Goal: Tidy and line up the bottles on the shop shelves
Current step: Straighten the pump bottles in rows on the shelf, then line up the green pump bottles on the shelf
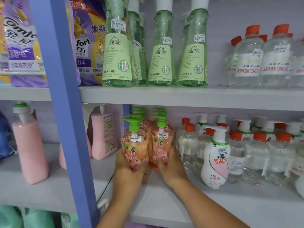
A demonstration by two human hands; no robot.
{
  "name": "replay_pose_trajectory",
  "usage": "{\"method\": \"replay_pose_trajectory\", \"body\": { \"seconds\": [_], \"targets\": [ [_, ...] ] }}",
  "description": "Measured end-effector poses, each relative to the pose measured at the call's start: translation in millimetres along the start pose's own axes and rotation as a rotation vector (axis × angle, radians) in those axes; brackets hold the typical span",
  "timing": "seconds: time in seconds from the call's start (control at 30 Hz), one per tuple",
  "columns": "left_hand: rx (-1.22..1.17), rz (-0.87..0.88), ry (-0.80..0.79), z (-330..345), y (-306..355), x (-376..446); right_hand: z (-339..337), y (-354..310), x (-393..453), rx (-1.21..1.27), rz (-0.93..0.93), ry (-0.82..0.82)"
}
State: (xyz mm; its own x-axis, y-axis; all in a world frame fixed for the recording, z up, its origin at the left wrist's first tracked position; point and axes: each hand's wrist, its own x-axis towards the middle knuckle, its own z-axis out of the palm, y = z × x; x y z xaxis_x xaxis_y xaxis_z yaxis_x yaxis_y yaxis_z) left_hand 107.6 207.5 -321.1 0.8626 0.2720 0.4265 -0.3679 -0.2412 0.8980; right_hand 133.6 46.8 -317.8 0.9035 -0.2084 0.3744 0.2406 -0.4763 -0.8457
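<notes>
On the middle shelf (164, 206) stand two rows of orange pump bottles with green pumps. My left hand (127, 168) grips the front bottle of the left row (134, 145). My right hand (171, 167) grips the front bottle of the right row (162, 143). Both bottles stand upright, side by side, close to the shelf's front. More orange bottles (144, 117) line up behind them, mostly hidden.
A white pump bottle (215, 158) and several clear red-capped bottles (188, 145) stand to the right. Pink pump bottles (105, 132) and a blue upright post (65, 104) are on the left. Tall green bottles (117, 46) fill the upper shelf.
</notes>
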Motion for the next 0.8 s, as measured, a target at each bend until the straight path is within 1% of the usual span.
{"method": "replay_pose_trajectory", "body": {
  "seconds": [0.1, 0.2, 0.3, 0.37, 0.4, 0.47, 0.5, 0.53, 0.57, 0.6, 0.63, 0.73, 0.8],
  "targets": [
    [-0.021, -0.017, -0.018, -1.6, -1.2, 1.0, -1.1, -0.8, -1.1, -0.012, 0.009, -0.003],
    [-0.058, 0.008, -0.024, -1.9, -2.0, -1.4, -1.8, 0.3, -2.2, -0.021, 0.025, 0.041],
    [-0.036, 0.049, -0.013, -1.9, 2.9, -2.6, -2.8, -1.5, -3.9, -0.072, 0.018, 0.057],
    [-0.010, 0.070, 0.026, -3.5, 13.3, -7.4, -5.0, -4.4, -5.9, -0.093, 0.011, 0.052],
    [0.037, 0.111, 0.074, -4.2, 18.2, -10.8, -7.3, -7.7, -7.7, -0.093, 0.011, 0.039],
    [0.155, 0.284, 0.209, -1.5, 27.6, -23.9, -14.1, -15.5, -16.5, -0.040, 0.012, -0.010],
    [0.158, 0.383, 0.259, 2.7, 33.3, -33.0, -20.0, -18.8, -24.2, 0.014, 0.019, -0.029],
    [0.120, 0.468, 0.274, 9.7, 39.1, -43.5, -28.2, -20.3, -33.1, 0.068, 0.034, -0.031],
    [0.050, 0.514, 0.248, 19.4, 44.1, -53.9, -39.5, -19.8, -42.4, 0.114, 0.053, -0.019],
    [-0.026, 0.507, 0.194, 31.2, 47.6, -62.1, -52.8, -18.4, -52.0, 0.150, 0.066, 0.001],
    [-0.097, 0.443, 0.119, 43.7, 51.2, -66.9, -68.0, -16.4, -62.0, 0.176, 0.073, 0.027],
    [-0.225, 0.102, -0.173, 84.2, 62.6, -85.2, -126.2, -5.1, -91.4, 0.240, 0.134, 0.142],
    [-0.256, -0.023, -0.320, 110.6, 66.6, -96.1, -167.8, 3.9, -108.7, 0.231, 0.170, 0.225]
  ]
}}
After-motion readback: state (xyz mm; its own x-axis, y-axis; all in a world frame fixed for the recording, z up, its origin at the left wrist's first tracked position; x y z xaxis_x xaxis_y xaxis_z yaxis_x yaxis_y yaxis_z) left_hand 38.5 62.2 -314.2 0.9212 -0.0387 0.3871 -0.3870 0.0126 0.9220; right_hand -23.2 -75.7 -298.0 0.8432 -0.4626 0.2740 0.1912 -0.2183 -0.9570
